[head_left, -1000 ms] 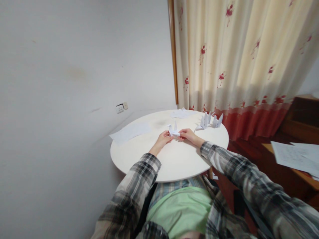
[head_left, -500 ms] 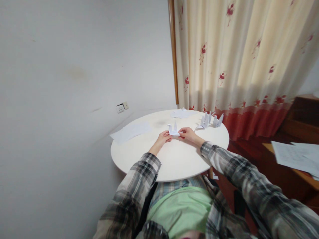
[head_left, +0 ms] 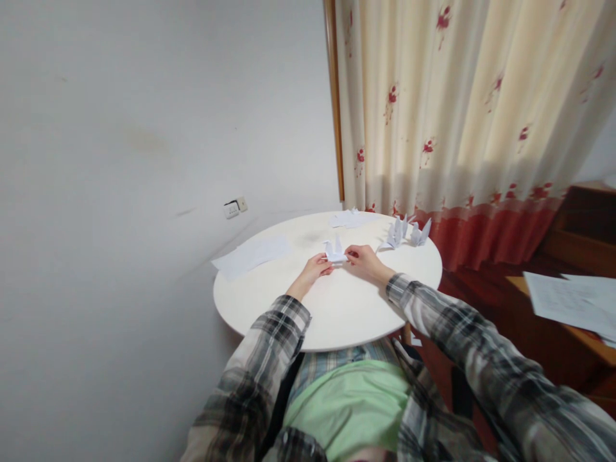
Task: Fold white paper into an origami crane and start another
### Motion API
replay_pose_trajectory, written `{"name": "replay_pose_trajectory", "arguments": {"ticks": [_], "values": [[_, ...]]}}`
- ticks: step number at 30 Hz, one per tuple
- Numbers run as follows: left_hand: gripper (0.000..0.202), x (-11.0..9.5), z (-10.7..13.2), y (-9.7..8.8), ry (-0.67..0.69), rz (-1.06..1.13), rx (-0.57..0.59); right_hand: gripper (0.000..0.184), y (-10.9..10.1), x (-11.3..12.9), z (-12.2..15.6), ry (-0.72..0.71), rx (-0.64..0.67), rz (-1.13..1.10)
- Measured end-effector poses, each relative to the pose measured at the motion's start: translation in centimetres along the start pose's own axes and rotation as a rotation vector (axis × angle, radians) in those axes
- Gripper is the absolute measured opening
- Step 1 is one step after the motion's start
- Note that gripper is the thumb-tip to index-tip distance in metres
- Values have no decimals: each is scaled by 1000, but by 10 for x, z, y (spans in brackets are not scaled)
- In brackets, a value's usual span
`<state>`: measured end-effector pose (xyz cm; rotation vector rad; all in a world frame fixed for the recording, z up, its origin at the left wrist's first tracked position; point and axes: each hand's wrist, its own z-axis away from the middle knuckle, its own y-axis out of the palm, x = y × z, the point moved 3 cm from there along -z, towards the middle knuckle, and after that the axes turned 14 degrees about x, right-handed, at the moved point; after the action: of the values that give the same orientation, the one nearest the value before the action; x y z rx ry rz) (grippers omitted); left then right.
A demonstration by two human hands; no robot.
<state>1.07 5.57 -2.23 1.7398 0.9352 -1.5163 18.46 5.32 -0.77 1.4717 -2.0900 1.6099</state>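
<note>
Folded piece: a small white paper crane [head_left: 335,251], held low over the round white table [head_left: 337,321], towards its far half and near the middle.
Long axis: it runs left to right, from one hand to the other, roughly level with the table top.
Pointing: a thin tip rises at the left end and a pointed flap stands up near the middle; the right end is hidden in the fingers.
Left hand [head_left: 315,266]: closed in a pinch on the crane's left end, wrist resting on the table.
Right hand [head_left: 363,258]: closed in a pinch on the right end, knuckles up, forearm lying across the table.
Sleeves: grey and white plaid on both arms.
Other cranes: a small group of finished cranes [head_left: 407,232] stands near the table's far right edge, apart from the hands.
Loose paper: a flat sheet [head_left: 253,255] lies at the left rim; more paper scraps [head_left: 351,219] lie at the far rim.
Surroundings: a bare wall with a socket [head_left: 235,206] on the left, a cream curtain [head_left: 457,115] with red flowers behind.
</note>
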Motion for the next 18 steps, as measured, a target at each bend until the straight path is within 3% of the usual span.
{"name": "replay_pose_trajectory", "arguments": {"ticks": [11, 18], "values": [[41, 2, 1, -2, 10, 12, 31, 16, 3, 7, 4, -137, 9, 263], [46, 3, 1, -1, 9, -14, 52, 13, 2, 10, 4, -206, -13, 285]]}}
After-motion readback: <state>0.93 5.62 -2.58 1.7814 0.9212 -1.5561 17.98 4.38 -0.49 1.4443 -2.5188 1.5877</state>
